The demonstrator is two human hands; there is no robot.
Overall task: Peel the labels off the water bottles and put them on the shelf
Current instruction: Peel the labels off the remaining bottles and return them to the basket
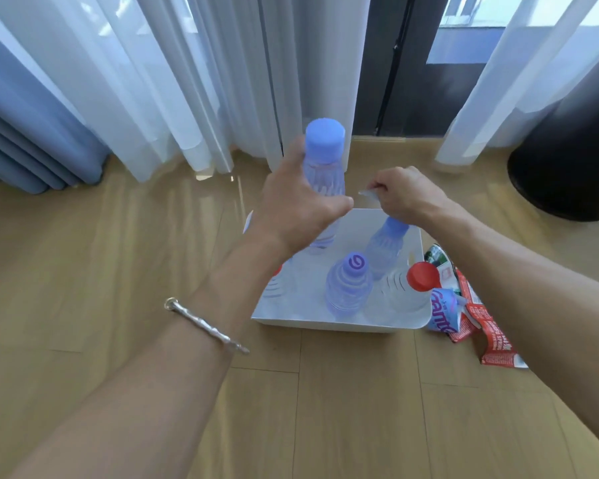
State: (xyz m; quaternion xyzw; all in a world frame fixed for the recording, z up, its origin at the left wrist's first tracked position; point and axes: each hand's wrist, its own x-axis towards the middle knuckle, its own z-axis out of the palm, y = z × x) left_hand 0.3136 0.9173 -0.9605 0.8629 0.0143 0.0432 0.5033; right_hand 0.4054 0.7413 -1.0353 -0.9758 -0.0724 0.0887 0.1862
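Several clear plastic bottles (350,288) stand label-free in the white plastic bin (325,323). Above it my left hand (301,205) grips the clear blue-capped water bottle (325,174) upright, I judge to brace it, while my right hand (407,195) pinches a pale label strip (368,194) just beside it.

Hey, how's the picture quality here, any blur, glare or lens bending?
Head view: the held bottle and the left hand gripping it look slightly smeared; daylight through the curtains leaves a bright patch on the floor; the wide lens bows the curtain folds near the edges.
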